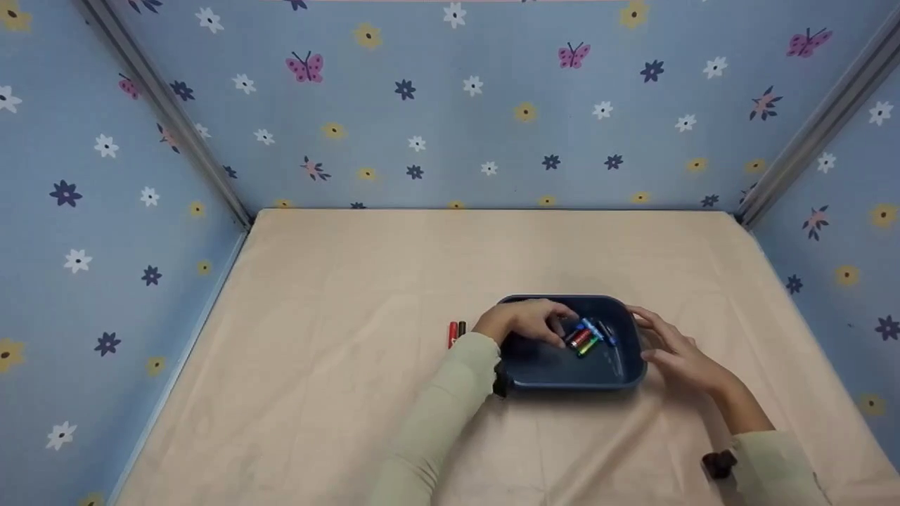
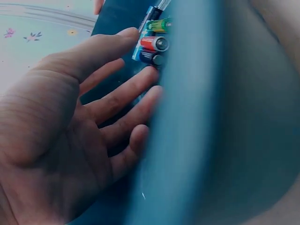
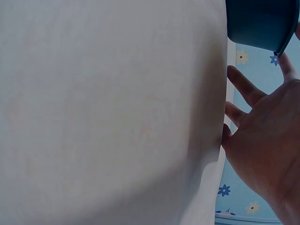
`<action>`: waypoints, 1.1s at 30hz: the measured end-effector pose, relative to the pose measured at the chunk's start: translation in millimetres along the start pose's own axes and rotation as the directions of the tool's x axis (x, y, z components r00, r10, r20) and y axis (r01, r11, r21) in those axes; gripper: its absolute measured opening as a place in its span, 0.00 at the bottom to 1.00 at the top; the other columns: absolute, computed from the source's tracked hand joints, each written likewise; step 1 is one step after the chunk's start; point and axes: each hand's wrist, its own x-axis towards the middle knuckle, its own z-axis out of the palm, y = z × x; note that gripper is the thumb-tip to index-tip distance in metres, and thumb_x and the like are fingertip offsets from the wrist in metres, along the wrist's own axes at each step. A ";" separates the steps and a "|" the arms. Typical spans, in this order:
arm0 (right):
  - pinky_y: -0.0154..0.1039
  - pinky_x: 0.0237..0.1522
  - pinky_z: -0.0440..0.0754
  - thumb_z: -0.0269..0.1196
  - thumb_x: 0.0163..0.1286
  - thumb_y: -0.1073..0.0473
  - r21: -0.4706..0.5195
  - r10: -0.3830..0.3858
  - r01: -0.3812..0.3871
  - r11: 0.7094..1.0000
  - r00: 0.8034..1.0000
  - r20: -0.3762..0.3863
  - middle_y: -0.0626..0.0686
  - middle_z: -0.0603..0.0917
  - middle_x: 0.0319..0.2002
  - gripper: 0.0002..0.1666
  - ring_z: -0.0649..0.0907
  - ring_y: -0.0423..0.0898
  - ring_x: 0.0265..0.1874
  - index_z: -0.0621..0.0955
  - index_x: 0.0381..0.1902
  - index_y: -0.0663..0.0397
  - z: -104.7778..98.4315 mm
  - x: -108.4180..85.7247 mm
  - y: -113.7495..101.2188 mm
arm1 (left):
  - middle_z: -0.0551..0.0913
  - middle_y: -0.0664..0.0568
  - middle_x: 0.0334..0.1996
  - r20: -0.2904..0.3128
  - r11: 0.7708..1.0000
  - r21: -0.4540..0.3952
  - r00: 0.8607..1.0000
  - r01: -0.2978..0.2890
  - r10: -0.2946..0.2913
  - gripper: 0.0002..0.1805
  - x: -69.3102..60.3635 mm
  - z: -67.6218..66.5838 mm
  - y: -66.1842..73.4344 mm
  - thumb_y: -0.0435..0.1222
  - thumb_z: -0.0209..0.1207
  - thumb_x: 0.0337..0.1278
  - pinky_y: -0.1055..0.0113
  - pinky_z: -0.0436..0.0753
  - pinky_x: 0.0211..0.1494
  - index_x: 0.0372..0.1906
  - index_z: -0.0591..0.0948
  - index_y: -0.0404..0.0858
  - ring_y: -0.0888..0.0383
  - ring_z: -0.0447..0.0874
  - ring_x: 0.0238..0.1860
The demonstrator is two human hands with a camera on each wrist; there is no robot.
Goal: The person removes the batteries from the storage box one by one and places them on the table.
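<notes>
Here at the dark blue bin [image 1: 562,386], the left hand [image 1: 531,320] is dipping over the left side, its fingers loosely bent and gripping nothing. The left-wrist view is backing that up: thumb and fingers are standing well apart, palm bare, the thumb tip lying just beside the batteries.

And those batteries are bunching on the bin's floor, towards the right half. A red battery [image 1: 581,339] is sitting mid-cluster, a green battery [image 1: 588,347] is lying in front of it, a blue battery [image 1: 592,328] is lying behind, and a dark battery [image 1: 607,333] is leaning in near the right wall. The left-wrist view is also showing a navy battery [image 2: 151,57] beside the red battery, while the bin's blurred wall is covering part of the scene.

Over on the other side, the right hand [image 1: 682,358] is bracing the bin from outside, fingers spread rather than curled, 1 fingertip touching the rim and the thumb resting against the wall.

Left of the bin, 2 more pieces are lying on the beige cloth [image 1: 337,316]: a red cylinder [image 1: 453,333] and a black cylinder [image 1: 462,328], side by side, their near ends disappearing behind the pale green sleeve [image 1: 443,407].
</notes>
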 end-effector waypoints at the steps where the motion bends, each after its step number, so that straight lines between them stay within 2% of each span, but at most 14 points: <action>1: 0.85 0.70 0.37 0.59 0.80 0.69 -0.001 -0.001 0.001 1.000 1.000 -0.001 0.71 0.70 0.85 0.47 0.65 0.10 0.71 0.61 0.91 0.45 0.0 0.0 0.2 | 0.87 0.34 0.70 0.012 1.000 -0.009 1.000 0.004 -0.004 0.38 0.6 -0.7 0.8 0.31 0.66 0.80 0.63 0.83 0.74 0.87 0.68 0.36 0.42 0.86 0.75; 4: 0.85 0.71 0.37 0.59 0.79 0.70 -0.003 -0.006 0.006 1.000 1.000 -0.005 0.71 0.70 0.84 0.46 0.65 0.11 0.71 0.62 0.91 0.46 0.1 0.2 0.7 | 0.87 0.32 0.70 0.033 0.999 -0.031 0.999 0.020 -0.019 0.38 2.5 -1.7 2.4 0.30 0.66 0.80 0.65 0.84 0.70 0.88 0.68 0.36 0.41 0.86 0.74; 6: 0.86 0.72 0.38 0.60 0.79 0.70 -0.007 -0.008 0.008 1.000 1.000 -0.006 0.71 0.71 0.84 0.46 0.66 0.12 0.72 0.62 0.91 0.46 0.4 0.5 1.0 | 0.88 0.32 0.69 0.034 0.999 -0.041 0.999 0.036 -0.035 0.38 3.3 -1.3 2.6 0.29 0.65 0.80 0.69 0.84 0.64 0.87 0.68 0.36 0.41 0.88 0.72; 11: 0.83 0.71 0.44 0.60 0.78 0.69 -0.019 0.003 -0.003 1.000 1.000 -0.012 0.69 0.72 0.84 0.47 0.66 0.14 0.72 0.63 0.90 0.44 0.5 1.0 1.7 | 0.90 0.31 0.65 -0.004 0.996 -0.058 0.998 0.062 -0.062 0.36 5.7 3.0 1.6 0.28 0.65 0.78 0.74 0.80 0.48 0.86 0.71 0.35 0.50 0.92 0.55; 14: 0.80 0.69 0.45 0.61 0.78 0.68 -0.026 0.008 -0.008 1.000 1.000 -0.017 0.69 0.72 0.84 0.46 0.65 0.12 0.71 0.63 0.90 0.44 -0.1 0.7 2.0 | 0.91 0.30 0.63 -0.028 0.996 -0.071 0.998 0.058 -0.060 0.36 7.6 4.9 1.4 0.28 0.66 0.77 0.75 0.80 0.46 0.85 0.72 0.34 0.58 0.88 0.47; 16: 0.79 0.68 0.46 0.61 0.79 0.66 -0.031 0.009 -0.010 0.999 1.000 -0.016 0.69 0.72 0.84 0.46 0.64 0.10 0.70 0.63 0.90 0.44 -0.8 0.6 2.2 | 0.91 0.30 0.63 -0.031 0.996 -0.072 0.998 0.057 -0.060 0.36 8.3 4.9 1.8 0.28 0.66 0.77 0.76 0.80 0.45 0.85 0.72 0.34 0.61 0.87 0.45; 21: 0.75 0.67 0.48 0.62 0.80 0.64 -0.038 0.023 -0.024 0.999 1.000 -0.013 0.68 0.71 0.85 0.46 0.63 0.13 0.72 0.63 0.90 0.42 -1.5 0.0 1.1 | 0.90 0.30 0.65 0.014 0.993 -0.084 0.996 0.088 -0.087 0.37 8.7 1.9 4.8 0.27 0.66 0.78 0.76 0.79 0.44 0.86 0.70 0.35 0.64 0.84 0.43; 23: 0.66 0.78 0.51 0.60 0.81 0.66 -0.034 0.011 -0.011 0.999 1.000 -0.001 0.69 0.71 0.84 0.46 0.66 0.19 0.77 0.61 0.91 0.43 -1.6 -0.3 0.9 | 0.89 0.30 0.66 0.038 0.990 -0.089 0.994 0.108 -0.105 0.38 8.8 0.3 6.7 0.28 0.65 0.79 0.74 0.78 0.43 0.87 0.69 0.37 0.65 0.83 0.42; 24: 0.54 0.82 0.55 0.59 0.81 0.68 -0.029 -0.002 0.002 1.000 1.000 0.008 0.69 0.70 0.84 0.46 0.66 0.21 0.78 0.60 0.92 0.44 -1.5 -0.3 1.1 | 0.89 0.31 0.66 0.045 0.989 -0.087 0.992 0.121 -0.118 0.38 9.0 -0.5 7.6 0.28 0.65 0.79 0.73 0.77 0.43 0.88 0.68 0.38 0.65 0.83 0.42; 26: 0.30 0.78 0.64 0.57 0.82 0.71 -0.015 -0.024 0.025 1.000 0.999 0.024 0.69 0.69 0.84 0.47 0.67 0.21 0.79 0.59 0.92 0.46 -1.2 -0.3 2.1 | 0.91 0.36 0.62 0.051 0.984 -0.081 0.987 0.158 -0.154 0.39 10.2 -1.7 9.4 0.30 0.66 0.79 0.72 0.77 0.42 0.88 0.68 0.41 0.65 0.83 0.40; 27: 0.24 0.74 0.66 0.56 0.82 0.72 -0.007 -0.032 0.033 0.999 0.999 0.031 0.70 0.68 0.84 0.47 0.68 0.21 0.79 0.58 0.93 0.46 -1.1 -0.3 2.8 | 0.91 0.39 0.62 0.050 0.982 -0.080 0.985 0.171 -0.168 0.39 10.7 -1.8 10.4 0.30 0.67 0.79 0.71 0.77 0.42 0.89 0.68 0.43 0.65 0.83 0.40; 28: 0.21 0.72 0.68 0.55 0.82 0.73 0.001 -0.040 0.040 0.999 0.999 0.037 0.70 0.68 0.84 0.48 0.68 0.22 0.79 0.57 0.93 0.47 -1.0 -0.3 3.3 | 0.90 0.41 0.62 0.047 0.980 -0.072 0.982 0.185 -0.182 0.40 11.0 -1.8 11.3 0.31 0.68 0.78 0.70 0.77 0.42 0.89 0.69 0.44 0.64 0.83 0.39; 30: 0.18 0.71 0.65 0.55 0.81 0.74 0.006 -0.039 0.039 0.999 0.998 0.038 0.69 0.68 0.85 0.48 0.66 0.17 0.77 0.57 0.93 0.47 -0.9 -0.4 3.9 | 0.89 0.46 0.61 0.030 0.974 -0.070 0.977 0.214 -0.213 0.40 11.8 -0.9 13.4 0.32 0.70 0.77 0.69 0.77 0.41 0.88 0.70 0.48 0.64 0.81 0.37; 33: 0.27 0.76 0.66 0.56 0.81 0.73 -0.025 -0.009 0.009 1.000 1.000 0.024 0.66 0.69 0.85 0.49 0.67 0.20 0.77 0.58 0.93 0.43 -1.1 -0.9 2.6 | 0.87 0.47 0.64 0.003 0.967 -0.087 0.971 0.239 -0.240 0.39 12.7 2.0 16.7 0.31 0.71 0.75 0.67 0.76 0.40 0.86 0.73 0.48 0.64 0.79 0.34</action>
